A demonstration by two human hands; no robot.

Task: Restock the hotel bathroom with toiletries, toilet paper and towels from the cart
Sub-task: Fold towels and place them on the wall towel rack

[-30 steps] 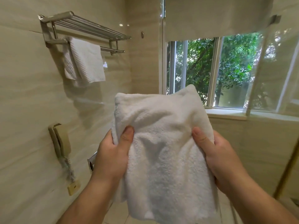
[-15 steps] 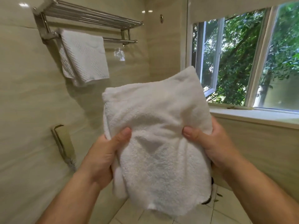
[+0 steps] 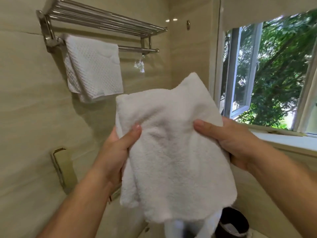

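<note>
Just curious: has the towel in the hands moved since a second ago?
Yes: the held towel has come nearer the wall rack, up and leftward.

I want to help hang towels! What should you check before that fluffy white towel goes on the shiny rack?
Both hands hold the fluffy towel: ok, left hand and right hand pinch its sides.
Towel folded flat: not ok, rumpled, bottom edge uneven.
Free space on the lower bar beside the hanging towel: ok.
Top shelf free: cannot tell, seen from below.
Towel raised to the bar: not ok, held below it.
</note>
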